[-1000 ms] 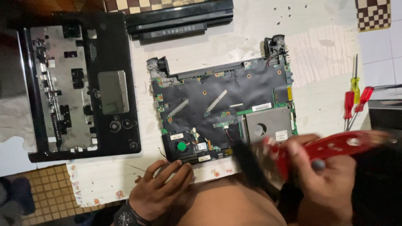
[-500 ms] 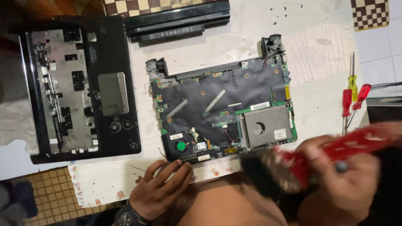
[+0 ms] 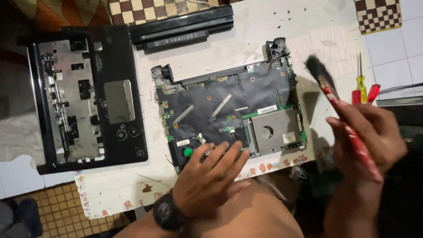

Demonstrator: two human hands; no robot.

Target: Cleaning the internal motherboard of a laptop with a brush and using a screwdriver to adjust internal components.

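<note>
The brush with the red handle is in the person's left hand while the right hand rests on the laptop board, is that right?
Not quite: the head view shows the brush in the right hand, while the left hand rests on the laptop board.

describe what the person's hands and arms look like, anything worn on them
Both arms are bare, with no sleeves or gloves. The left hand has a chunky black wristwatch with a dark strap. The right hand shows no ring, band or watch in view.
</note>
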